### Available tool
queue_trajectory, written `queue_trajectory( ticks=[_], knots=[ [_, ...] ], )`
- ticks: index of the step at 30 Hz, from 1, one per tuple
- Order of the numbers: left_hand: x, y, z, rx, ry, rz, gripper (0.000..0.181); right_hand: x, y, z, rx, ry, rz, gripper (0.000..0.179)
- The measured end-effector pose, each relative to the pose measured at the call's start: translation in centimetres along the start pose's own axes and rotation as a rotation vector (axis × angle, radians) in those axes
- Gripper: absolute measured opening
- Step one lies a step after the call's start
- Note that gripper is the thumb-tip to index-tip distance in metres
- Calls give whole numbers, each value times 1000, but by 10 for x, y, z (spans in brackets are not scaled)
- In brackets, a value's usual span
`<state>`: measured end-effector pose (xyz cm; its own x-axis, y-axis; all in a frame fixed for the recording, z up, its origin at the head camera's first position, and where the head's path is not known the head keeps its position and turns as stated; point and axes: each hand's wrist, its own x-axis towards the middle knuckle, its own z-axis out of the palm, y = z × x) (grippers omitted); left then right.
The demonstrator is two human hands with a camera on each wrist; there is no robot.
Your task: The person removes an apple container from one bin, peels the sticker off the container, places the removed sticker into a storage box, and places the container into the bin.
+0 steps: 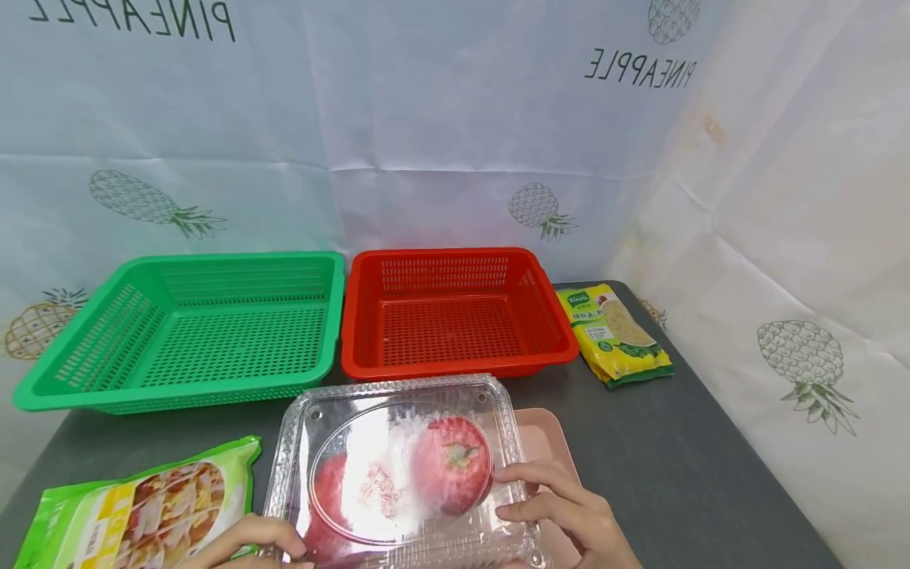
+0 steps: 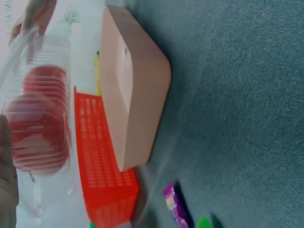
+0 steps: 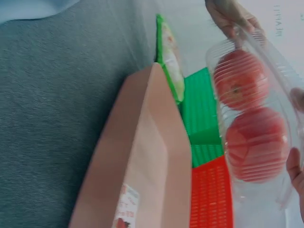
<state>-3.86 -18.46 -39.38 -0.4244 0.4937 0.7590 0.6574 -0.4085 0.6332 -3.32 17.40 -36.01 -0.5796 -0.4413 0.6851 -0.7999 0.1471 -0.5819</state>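
Note:
Both hands hold a clear plastic clamshell box point(image 1: 401, 474) with red apples point(image 1: 455, 465) showing through it. My left hand point(image 1: 249, 541) grips the box's near left edge, fingers curled at the rim. On the opposite side, my right hand point(image 1: 569, 510) holds the edge with fingertips over the lid. The wrist views show the box raised, its ribbed underside above an open pink tray point(image 2: 147, 90). In the right wrist view two apples lie side by side, and a printed label point(image 3: 127, 202) is in the tray. From the head, the box hides most of the tray.
A green basket point(image 1: 330, 316) and a red basket point(image 1: 355, 316) stand along the back. A yellow Knorr packet point(image 1: 613, 332) lies right of the red one. Front left is a green food bag point(image 1: 171, 514). A small purple packet point(image 2: 175, 204) lies on the dark table point(image 1: 682, 466).

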Motion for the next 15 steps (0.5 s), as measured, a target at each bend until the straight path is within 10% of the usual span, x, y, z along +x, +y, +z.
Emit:
queue_trajectory(
  ticks=[4, 10, 15],
  knots=[
    [10, 2, 0, 288, 22, 67, 27, 5, -1, -3, -49, -4, 45, 44],
    [16, 4, 4, 267, 74, -92, 43, 9, 6, -11, -15, -28, 2, 40],
    [25, -5, 9, 308, 167, -14, 37, 11, 14, -17, 5, -22, -53, 40]
  ],
)
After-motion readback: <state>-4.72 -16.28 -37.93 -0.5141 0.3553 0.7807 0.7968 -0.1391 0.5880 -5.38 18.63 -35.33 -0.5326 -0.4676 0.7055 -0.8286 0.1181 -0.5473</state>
